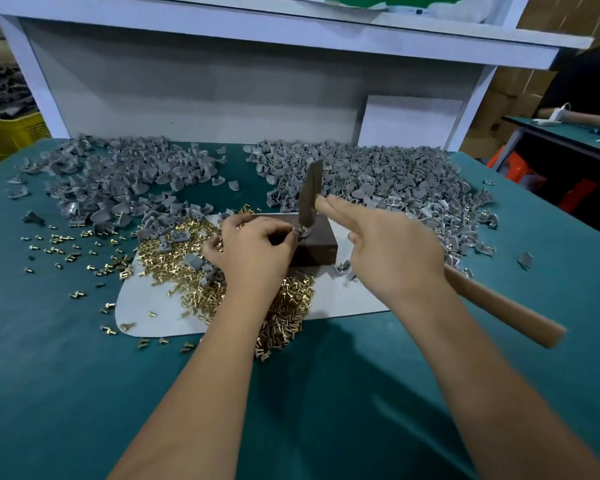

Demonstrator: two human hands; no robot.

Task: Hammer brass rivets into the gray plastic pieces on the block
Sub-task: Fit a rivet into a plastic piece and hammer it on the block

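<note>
Head view: the left hand (pixel 253 251) is resting on the dark block (pixel 314 242), its curled fingers pinching a gray plastic piece (pixel 300 233) against the block's top face. The right hand (pixel 392 254) is gripping the wooden handle of the hammer (pixel 310 192), with two fingers lying extended along the handle toward the head; the lower end of the hammer head is sitting on or just above the pinched piece, and which of the two cannot be told. Whether a rivet is seated under the head is also not discernible. The block is standing on a white mat (pixel 146 306), which is lying on the green counter (pixel 84 375). Loose brass rivets (pixel 284 306) are lying heaped on the mat beside and in front of the block, with more scattered to the left. Gray piles of plastic pieces (pixel 118 181) are lying behind the block, one on the left and one on the right. Risk assessment: the left fingertips are sitting just beside the strike point, so an off-centre blow is likely to land on them. A tilted rivet is likely to bend or skip off the piece. Loose rivets beneath the block, if present, would let it rock during a strike.
</note>
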